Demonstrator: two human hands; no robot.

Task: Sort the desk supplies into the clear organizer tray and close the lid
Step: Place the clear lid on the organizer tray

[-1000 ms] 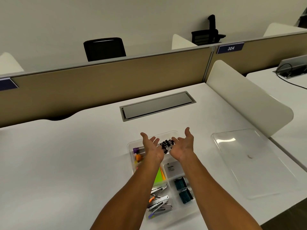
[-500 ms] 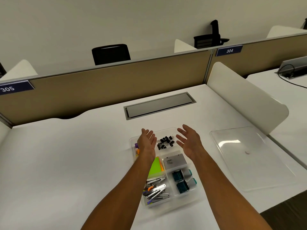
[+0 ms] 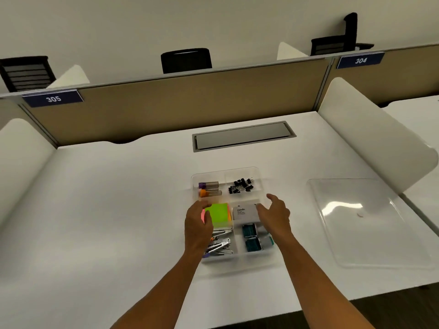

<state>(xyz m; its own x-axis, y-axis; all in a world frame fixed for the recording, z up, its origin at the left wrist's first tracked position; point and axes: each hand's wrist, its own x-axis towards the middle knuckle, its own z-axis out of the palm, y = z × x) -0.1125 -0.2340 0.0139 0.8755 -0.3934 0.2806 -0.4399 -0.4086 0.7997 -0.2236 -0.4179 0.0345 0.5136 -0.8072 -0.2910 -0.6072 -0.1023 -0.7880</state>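
Clear organizer tray point(image 3: 259, 173) between hands point(image 3: 198, 224)

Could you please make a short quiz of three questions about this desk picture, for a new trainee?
1. True or false: the clear lid is already on the tray.
2. Which things share the tray's far row with the black clips? A) sticky notes B) capped tubes C) staplers
3. Fill in: the left hand is over the green ____.

Key:
1. False; it lies on the desk, right of the tray.
2. B, the capped tubes.
3. sticky notes.
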